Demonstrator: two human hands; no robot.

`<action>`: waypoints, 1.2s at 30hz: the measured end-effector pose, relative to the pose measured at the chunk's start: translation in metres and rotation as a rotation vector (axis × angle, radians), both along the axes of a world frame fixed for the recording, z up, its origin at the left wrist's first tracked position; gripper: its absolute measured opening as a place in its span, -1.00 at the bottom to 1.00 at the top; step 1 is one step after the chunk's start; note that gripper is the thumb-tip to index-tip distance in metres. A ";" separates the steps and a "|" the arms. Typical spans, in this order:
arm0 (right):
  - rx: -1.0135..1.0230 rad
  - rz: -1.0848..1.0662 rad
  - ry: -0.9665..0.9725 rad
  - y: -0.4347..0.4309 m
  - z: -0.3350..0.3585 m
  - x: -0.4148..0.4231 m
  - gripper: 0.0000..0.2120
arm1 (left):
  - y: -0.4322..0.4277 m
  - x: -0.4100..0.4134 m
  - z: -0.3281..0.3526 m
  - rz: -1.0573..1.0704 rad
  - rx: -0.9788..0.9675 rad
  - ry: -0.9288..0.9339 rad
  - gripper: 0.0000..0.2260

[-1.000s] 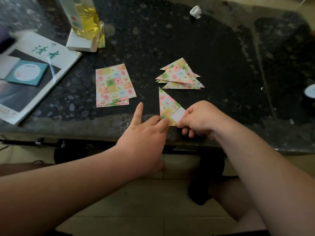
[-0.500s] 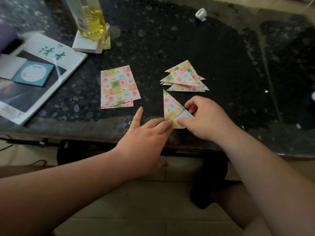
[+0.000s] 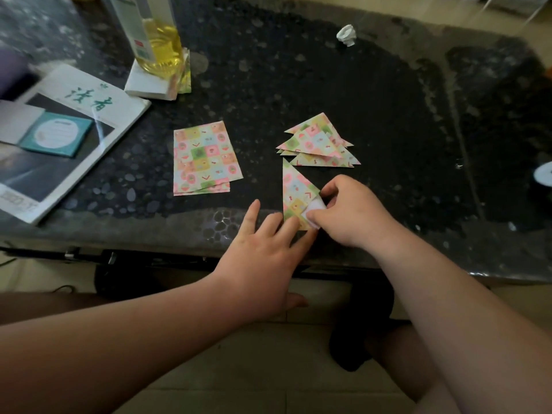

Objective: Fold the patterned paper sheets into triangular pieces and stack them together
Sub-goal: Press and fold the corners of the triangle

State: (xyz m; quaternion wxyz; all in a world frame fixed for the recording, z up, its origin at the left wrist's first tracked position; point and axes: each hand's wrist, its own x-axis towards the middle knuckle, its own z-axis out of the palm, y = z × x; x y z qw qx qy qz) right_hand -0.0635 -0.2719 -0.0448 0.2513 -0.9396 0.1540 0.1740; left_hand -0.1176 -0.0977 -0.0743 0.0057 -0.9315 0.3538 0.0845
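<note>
A half-folded patterned sheet [image 3: 295, 189] lies near the dark table's front edge, pointing away from me. My left hand [image 3: 263, 252] lies flat beside it, fingertips pressing its lower left corner. My right hand [image 3: 352, 210] pinches the sheet's white flap [image 3: 313, 209] at the lower right. Just beyond sits a pile of folded patterned triangles [image 3: 318, 143]. To the left lies a small stack of flat unfolded patterned sheets [image 3: 204, 158].
A magazine [image 3: 59, 138] with a teal card on it lies at the left. A bottle of yellow liquid [image 3: 155, 40] stands on a white pad at the back. A crumpled white scrap [image 3: 346, 34] lies far back. The table's front edge [image 3: 179, 243] runs below my hands.
My right hand has shifted slightly up and over the white flap, folding it further onto the triangle. My left hand keeps pressing the lower corner, with its fingers spread a little more.
</note>
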 end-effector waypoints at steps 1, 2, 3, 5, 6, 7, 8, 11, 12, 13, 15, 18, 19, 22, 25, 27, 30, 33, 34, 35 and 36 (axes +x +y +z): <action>0.022 -0.016 0.003 0.000 0.000 0.000 -0.61 | 0.000 -0.001 0.000 0.011 -0.046 0.004 -0.03; 0.040 -0.030 0.011 -0.001 0.000 0.001 -0.62 | 0.002 -0.001 0.001 0.028 -0.099 0.012 -0.07; 0.057 -0.039 0.022 -0.002 0.001 0.001 -0.63 | 0.004 0.001 0.001 0.042 -0.154 0.021 -0.12; 0.097 -0.055 0.044 -0.005 0.003 0.001 -0.70 | 0.010 0.006 0.004 0.069 -0.239 0.053 -0.25; 0.124 -0.068 0.049 -0.006 0.005 0.001 -0.78 | 0.014 0.010 0.006 0.093 -0.274 0.075 -0.30; 0.156 -0.089 0.058 -0.008 0.006 0.000 -0.85 | 0.017 0.015 0.008 0.128 -0.304 0.102 -0.35; 0.200 -0.125 0.071 -0.008 0.008 -0.001 -0.89 | 0.021 0.019 0.011 0.175 -0.329 0.134 -0.37; 0.521 -0.357 0.150 -0.007 0.012 -0.004 -0.96 | 0.028 0.031 0.018 0.336 -0.443 0.228 -0.40; 0.666 -0.442 0.185 -0.006 0.013 -0.006 -0.97 | 0.030 0.035 0.021 0.389 -0.501 0.261 -0.41; 0.790 -0.507 0.217 -0.006 0.014 -0.008 -0.95 | 0.031 0.038 0.024 0.432 -0.560 0.297 -0.44; 0.955 -0.570 0.273 -0.002 0.016 -0.015 -0.94 | 0.032 0.041 0.027 0.472 -0.646 0.334 -0.53; 1.089 -0.560 0.338 0.006 0.018 -0.025 -0.96 | 0.033 0.041 0.027 0.505 -0.707 0.328 -0.73; 1.109 -0.549 0.351 0.007 0.018 -0.027 -0.96 | 0.033 0.041 0.026 0.511 -0.729 0.333 -0.78; 1.085 -0.499 0.324 0.006 0.022 -0.030 -0.87 | 0.034 0.042 0.029 0.500 -0.769 0.358 -0.78; 0.935 -0.401 0.158 0.000 0.021 -0.028 -0.64 | 0.039 0.045 0.033 0.472 -0.765 0.432 -0.77; 0.642 -0.095 -0.065 -0.011 0.017 -0.029 -0.45 | 0.040 0.045 0.034 0.446 -0.770 0.478 -0.76; 0.308 0.466 -0.246 -0.023 0.013 -0.035 -0.19 | 0.041 0.045 0.032 0.441 -0.771 0.519 -0.73; 0.151 0.631 -0.464 -0.020 0.001 -0.039 -0.35 | 0.040 0.045 0.030 0.467 -0.782 0.546 -0.73; 0.116 0.637 -0.563 -0.016 -0.004 -0.039 -0.48 | 0.039 0.045 0.030 0.472 -0.781 0.549 -0.73; 0.106 0.636 -0.645 -0.014 -0.008 -0.038 -0.62 | 0.038 0.044 0.029 0.474 -0.774 0.553 -0.75; 0.117 0.635 -0.702 -0.013 -0.011 -0.037 -0.74 | 0.037 0.044 0.030 0.476 -0.759 0.553 -0.77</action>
